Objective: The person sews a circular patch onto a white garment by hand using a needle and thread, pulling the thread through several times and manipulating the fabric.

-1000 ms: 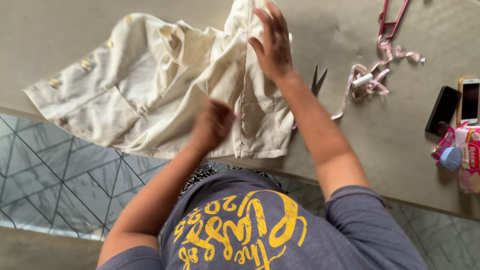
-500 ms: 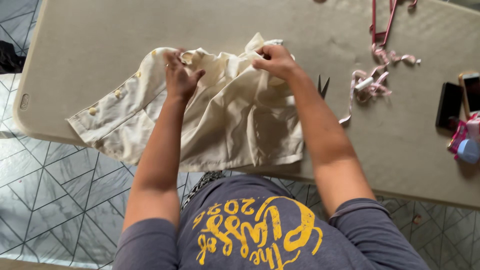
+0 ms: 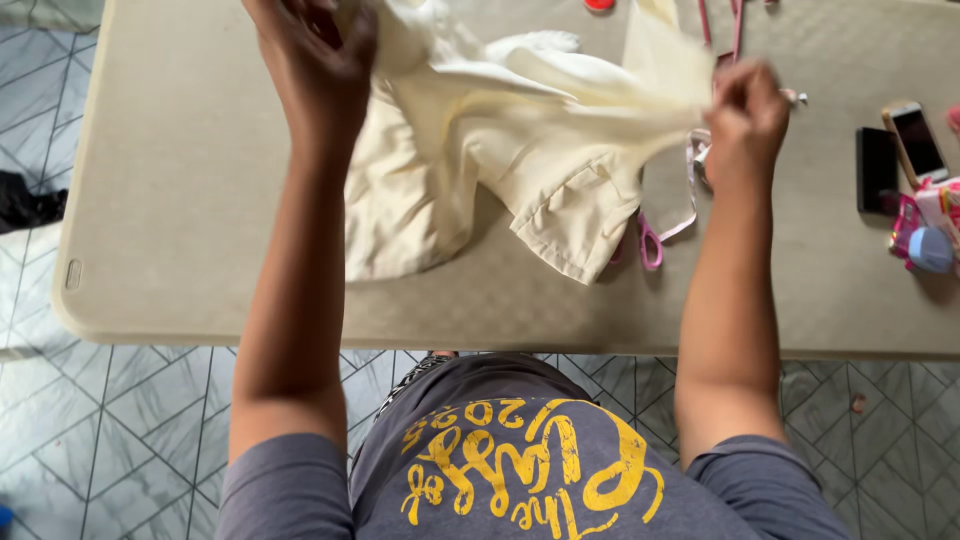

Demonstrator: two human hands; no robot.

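A cream-coloured shirt hangs stretched between my two hands above a beige folding table. My left hand grips one end of the cloth at the upper left. My right hand pinches the other end at the upper right. The shirt's lower part still drapes onto the tabletop between my arms.
Pink-handled scissors lie partly under the shirt's hem. A dark phone and a lit phone rest at the right, beside a pink and blue packet. Tiled floor lies below the table's near edge.
Both hands have lifted the shirt off the table and pulled apart, stretching it. The left hand moved from the middle of the cloth to its upper left end.
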